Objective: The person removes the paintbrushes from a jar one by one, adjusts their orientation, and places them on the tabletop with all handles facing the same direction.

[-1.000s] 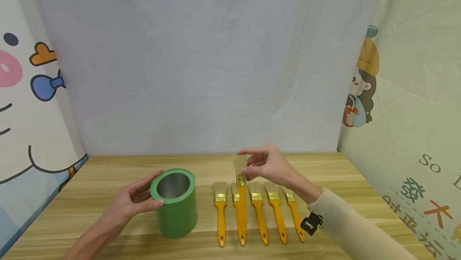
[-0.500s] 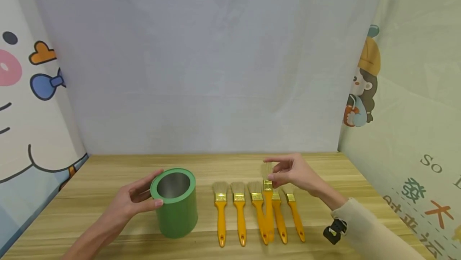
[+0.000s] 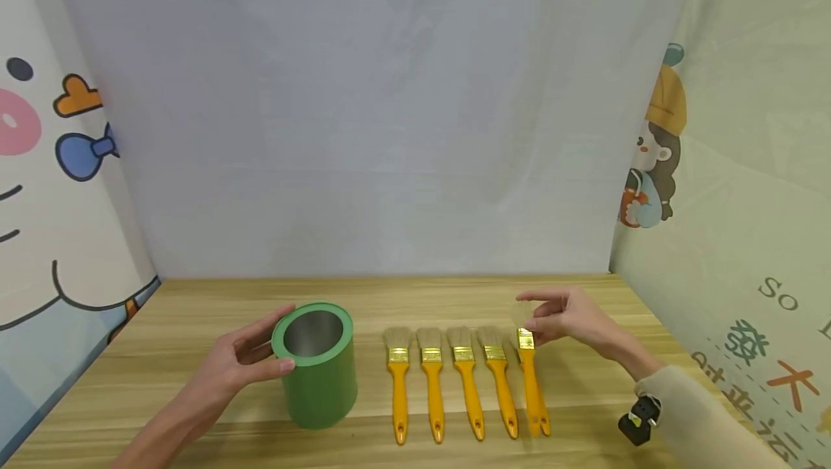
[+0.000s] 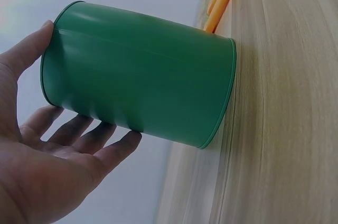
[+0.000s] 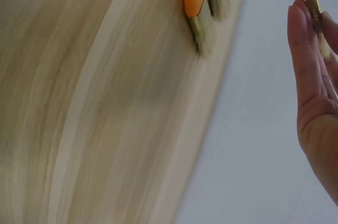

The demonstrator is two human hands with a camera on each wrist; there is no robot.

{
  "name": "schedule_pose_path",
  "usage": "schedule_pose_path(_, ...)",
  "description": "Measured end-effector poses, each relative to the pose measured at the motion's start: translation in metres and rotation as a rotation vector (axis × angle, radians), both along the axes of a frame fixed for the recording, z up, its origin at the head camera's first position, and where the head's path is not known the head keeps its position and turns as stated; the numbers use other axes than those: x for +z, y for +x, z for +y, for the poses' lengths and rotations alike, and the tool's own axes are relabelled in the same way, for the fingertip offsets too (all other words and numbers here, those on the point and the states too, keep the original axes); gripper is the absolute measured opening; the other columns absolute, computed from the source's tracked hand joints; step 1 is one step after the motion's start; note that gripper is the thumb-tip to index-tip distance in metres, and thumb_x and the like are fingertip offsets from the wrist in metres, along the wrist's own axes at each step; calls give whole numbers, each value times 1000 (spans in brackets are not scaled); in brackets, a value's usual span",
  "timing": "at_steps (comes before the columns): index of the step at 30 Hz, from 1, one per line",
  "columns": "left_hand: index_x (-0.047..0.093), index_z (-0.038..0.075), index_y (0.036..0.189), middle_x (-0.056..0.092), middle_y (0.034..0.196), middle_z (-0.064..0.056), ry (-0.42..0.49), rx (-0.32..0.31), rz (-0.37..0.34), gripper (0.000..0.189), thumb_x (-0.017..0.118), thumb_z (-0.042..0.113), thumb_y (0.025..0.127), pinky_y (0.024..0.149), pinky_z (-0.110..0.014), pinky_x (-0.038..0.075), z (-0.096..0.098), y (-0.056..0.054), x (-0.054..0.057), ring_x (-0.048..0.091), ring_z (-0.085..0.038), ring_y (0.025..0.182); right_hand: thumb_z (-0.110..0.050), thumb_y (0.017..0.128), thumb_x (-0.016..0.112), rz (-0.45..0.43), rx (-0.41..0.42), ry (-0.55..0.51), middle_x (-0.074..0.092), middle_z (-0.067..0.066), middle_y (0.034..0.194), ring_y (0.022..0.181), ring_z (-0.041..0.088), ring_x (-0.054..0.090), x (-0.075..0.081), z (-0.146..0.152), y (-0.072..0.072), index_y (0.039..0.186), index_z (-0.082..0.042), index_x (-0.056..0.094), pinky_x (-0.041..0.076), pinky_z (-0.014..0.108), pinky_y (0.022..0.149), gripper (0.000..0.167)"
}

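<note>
My left hand [image 3: 243, 359] holds the side of a green metal can [image 3: 321, 395], which stands upright with its open top showing a dark inside. In the left wrist view the thumb lies at the top edge of the can [image 4: 138, 73] and the other fingers along its wall. A paintbrush [image 3: 529, 375] with a yellow-orange handle is pinched near its bristles by my right hand [image 3: 574, 319], handle pointing down. It overlaps the rightmost brush [image 3: 545, 424] of the row. The right wrist view shows the held paintbrush [image 5: 312, 3] raised off the table.
Several more paintbrushes [image 3: 433, 397] lie in a row on the wooden table [image 3: 221, 440], bristles away from me. A grey-white cloth [image 3: 389, 130] hangs behind the table. Printed cloths [image 3: 727, 252] stand at both sides.
My right hand has carried the paintbrush to the right along the row, from over the second brush to over the rightmost one. The left hand and the can have stayed put.
</note>
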State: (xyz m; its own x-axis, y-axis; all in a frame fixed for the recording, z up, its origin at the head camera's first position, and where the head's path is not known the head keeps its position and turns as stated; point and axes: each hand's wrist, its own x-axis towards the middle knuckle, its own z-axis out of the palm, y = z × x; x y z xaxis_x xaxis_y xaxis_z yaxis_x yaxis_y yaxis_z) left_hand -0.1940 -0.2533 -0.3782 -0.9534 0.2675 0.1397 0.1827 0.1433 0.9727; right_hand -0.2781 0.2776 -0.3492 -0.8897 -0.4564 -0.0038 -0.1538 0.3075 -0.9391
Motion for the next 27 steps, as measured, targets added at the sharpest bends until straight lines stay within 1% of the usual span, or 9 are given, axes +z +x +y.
schedule_pose_path(5, 42, 14, 164, 47, 159, -20, -8, 5, -13, 73, 75, 12, 98, 96, -31, 53, -1, 0, 0, 49, -46, 140, -4, 98, 74, -17, 0, 5, 71, 27, 106, 84, 33, 76, -6, 20, -3, 151, 14, 46, 59, 61, 84, 62)
schedule_pose_path(8, 41, 13, 164, 47, 159, -20, -11, 4, -14, 74, 75, 12, 98, 97, -32, 53, -1, 1, 1, 49, -46, 141, -4, 98, 73, -31, -3, 21, 72, 25, 105, 84, 32, 76, -10, 31, -6, 152, 14, 45, 61, 55, 83, 64)
schedule_pose_path(12, 42, 13, 164, 47, 158, -20, -8, 6, -8, 74, 75, 12, 97, 96, -31, 53, -1, 1, 1, 49, -46, 140, -3, 99, 71, -60, 6, 54, 73, 23, 106, 86, 33, 76, -17, 45, -11, 152, 17, 42, 63, 50, 83, 64)
schedule_pose_path(15, 43, 14, 163, 47, 158, -20, -5, 5, -7, 74, 75, 12, 97, 96, -31, 53, 0, 1, 1, 49, -46, 141, -2, 99, 70, -85, 22, 71, 74, 24, 107, 85, 34, 75, -22, 52, -13, 152, 18, 40, 62, 52, 82, 64)
schedule_pose_path(20, 42, 13, 164, 46, 159, -20, -2, 0, -7, 74, 75, 11, 97, 96, -31, 53, 0, 0, 1, 48, -47, 141, -3, 99, 70, -110, 34, 100, 74, 23, 106, 83, 33, 75, -27, 57, -18, 150, 18, 43, 63, 49, 80, 61)
schedule_pose_path(24, 42, 13, 163, 46, 159, -20, 0, 2, -3, 74, 75, 11, 97, 96, -31, 53, 0, 0, 2, 48, -47, 141, -2, 98, 69, -136, 36, 112, 74, 23, 106, 85, 34, 75, -33, 61, -23, 149, 18, 46, 64, 48, 79, 59)
schedule_pose_path(27, 42, 13, 163, 46, 159, -20, 0, 3, -6, 74, 75, 11, 97, 97, -31, 53, 1, 1, 2, 48, -47, 141, -2, 98, 70, -138, 30, 148, 75, 21, 106, 85, 33, 75, -38, 62, -26, 147, 17, 49, 64, 47, 76, 57)
